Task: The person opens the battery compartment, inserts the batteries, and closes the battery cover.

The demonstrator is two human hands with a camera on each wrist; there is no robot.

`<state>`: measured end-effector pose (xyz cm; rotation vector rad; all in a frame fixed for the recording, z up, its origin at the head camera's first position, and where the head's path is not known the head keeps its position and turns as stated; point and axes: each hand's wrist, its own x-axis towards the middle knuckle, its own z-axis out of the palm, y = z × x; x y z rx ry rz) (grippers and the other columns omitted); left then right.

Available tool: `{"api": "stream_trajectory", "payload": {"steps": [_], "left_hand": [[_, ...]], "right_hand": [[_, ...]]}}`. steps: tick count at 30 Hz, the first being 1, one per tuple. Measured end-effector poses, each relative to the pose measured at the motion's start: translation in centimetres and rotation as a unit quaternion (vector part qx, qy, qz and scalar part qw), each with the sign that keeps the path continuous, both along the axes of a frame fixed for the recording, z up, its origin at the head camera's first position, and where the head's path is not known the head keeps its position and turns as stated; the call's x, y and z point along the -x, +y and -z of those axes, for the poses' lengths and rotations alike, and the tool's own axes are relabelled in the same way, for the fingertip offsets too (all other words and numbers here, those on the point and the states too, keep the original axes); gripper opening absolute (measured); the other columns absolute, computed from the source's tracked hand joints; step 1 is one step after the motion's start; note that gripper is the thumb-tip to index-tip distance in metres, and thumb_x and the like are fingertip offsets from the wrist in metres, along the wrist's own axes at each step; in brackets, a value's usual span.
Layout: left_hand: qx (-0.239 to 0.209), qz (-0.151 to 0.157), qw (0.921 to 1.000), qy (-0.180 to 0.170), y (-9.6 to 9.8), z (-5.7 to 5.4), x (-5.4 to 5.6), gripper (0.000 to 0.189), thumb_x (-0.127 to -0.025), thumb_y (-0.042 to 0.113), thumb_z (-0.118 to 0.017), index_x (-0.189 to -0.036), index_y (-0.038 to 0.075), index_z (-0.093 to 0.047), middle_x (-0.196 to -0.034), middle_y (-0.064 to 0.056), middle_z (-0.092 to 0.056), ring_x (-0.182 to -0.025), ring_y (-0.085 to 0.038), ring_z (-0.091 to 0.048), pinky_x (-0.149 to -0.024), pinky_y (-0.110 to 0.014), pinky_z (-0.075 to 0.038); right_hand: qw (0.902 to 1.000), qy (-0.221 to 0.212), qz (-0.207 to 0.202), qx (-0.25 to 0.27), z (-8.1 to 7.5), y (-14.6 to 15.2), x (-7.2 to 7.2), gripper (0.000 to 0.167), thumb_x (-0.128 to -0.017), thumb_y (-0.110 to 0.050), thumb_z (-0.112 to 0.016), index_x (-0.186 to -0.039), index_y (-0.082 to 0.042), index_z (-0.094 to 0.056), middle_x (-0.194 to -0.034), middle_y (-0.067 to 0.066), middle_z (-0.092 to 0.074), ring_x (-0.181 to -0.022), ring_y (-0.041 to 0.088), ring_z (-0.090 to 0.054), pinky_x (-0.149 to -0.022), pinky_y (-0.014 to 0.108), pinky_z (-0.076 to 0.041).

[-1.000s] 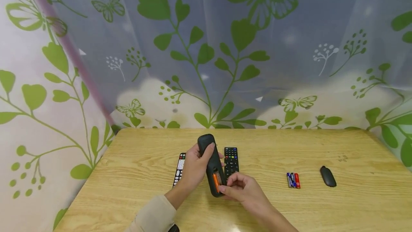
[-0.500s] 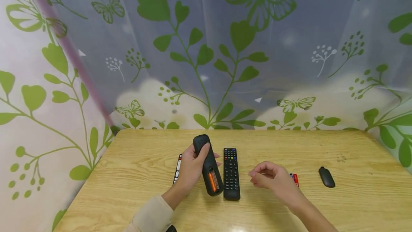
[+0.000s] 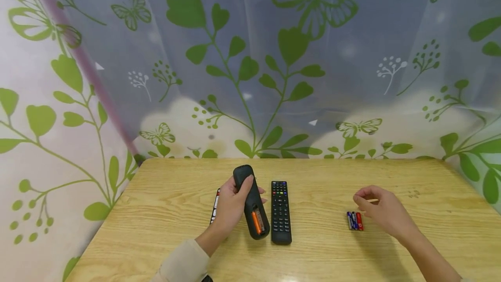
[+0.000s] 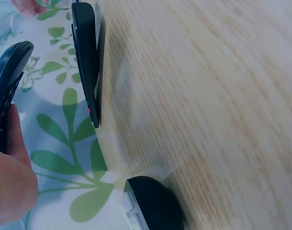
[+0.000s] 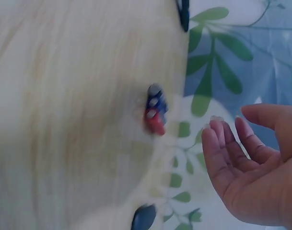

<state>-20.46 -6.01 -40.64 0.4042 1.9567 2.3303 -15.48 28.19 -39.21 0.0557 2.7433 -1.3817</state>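
My left hand (image 3: 231, 203) grips a black remote control (image 3: 250, 195), its back towards me and its thumb across the casing. At the remote's lower end the battery compartment stands uncovered, with an orange battery (image 3: 256, 222) inside; whether the other slot holds one is hard to tell. The remote also shows in the left wrist view (image 4: 6, 91). My right hand (image 3: 385, 212) hovers just above and right of several small batteries (image 3: 355, 221), blue ones and a red one lying side by side. Its fingers are loosely bent, holding nothing, as the right wrist view confirms.
A second black remote (image 3: 281, 212) lies face up beside the held one. Behind my left hand is a remote with white buttons (image 3: 215, 206), partly hidden. A small black oval piece (image 5: 144, 216) lies beyond the batteries on the wooden table (image 3: 313, 256). A patterned curtain hangs behind.
My right hand has left the held remote's battery compartment and moved right, to above the loose batteries. My left hand has shifted slightly left with the remote.
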Motion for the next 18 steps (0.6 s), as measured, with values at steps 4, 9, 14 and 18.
{"api": "stream_trajectory", "payload": {"steps": [4, 9, 14, 18], "left_hand": [[0.0, -0.005, 1.0, 0.001, -0.1, 0.1, -0.1, 0.04, -0.101, 0.026, -0.051, -0.126, -0.004, -0.048, -0.095, -0.025, -0.064, -0.079, -0.041, -0.067, -0.072, -0.043, -0.058], [-0.005, -0.004, 1.0, 0.007, -0.1, 0.2, -0.1, 0.042, -0.099, 0.031, -0.053, -0.126, -0.002, -0.049, -0.095, -0.024, -0.064, -0.076, -0.036, -0.068, -0.072, -0.044, -0.057], [-0.007, -0.004, 0.9999, 0.007, -0.1, 0.3, -0.1, 0.041, -0.099, 0.031, -0.053, -0.125, -0.001, -0.05, -0.094, -0.023, -0.065, -0.078, -0.039, -0.068, -0.073, -0.044, -0.057], [0.0, -0.007, 1.0, 0.005, -0.1, 0.5, -0.1, 0.041, -0.099, 0.031, -0.053, -0.122, -0.003, -0.051, -0.092, -0.022, -0.066, -0.079, -0.039, -0.068, -0.072, -0.044, -0.058]], "right_hand": [[0.9986, -0.008, 0.0, -0.052, 0.7, 1.4, 0.0, 0.039, -0.099, -0.033, -0.053, -0.114, 0.004, -0.056, -0.107, 0.015, -0.062, -0.094, 0.03, -0.062, -0.072, 0.039, -0.056], [0.995, -0.012, -0.006, -0.099, 1.4, 2.4, 0.3, 0.036, -0.098, -0.028, -0.054, -0.113, 0.005, -0.059, -0.105, 0.016, -0.062, -0.094, 0.033, -0.061, -0.068, 0.04, -0.054], [0.9928, -0.042, -0.017, -0.111, 2.1, 2.9, 0.5, 0.033, -0.097, -0.023, -0.056, -0.11, 0.007, -0.059, -0.098, 0.011, -0.063, -0.082, 0.025, -0.061, -0.064, 0.038, -0.051], [0.9932, -0.076, -0.012, -0.087, 2.7, 2.6, 0.6, 0.032, -0.096, -0.02, -0.057, -0.109, 0.009, -0.057, -0.09, 0.007, -0.062, -0.069, 0.019, -0.058, -0.057, 0.034, -0.049]]}}
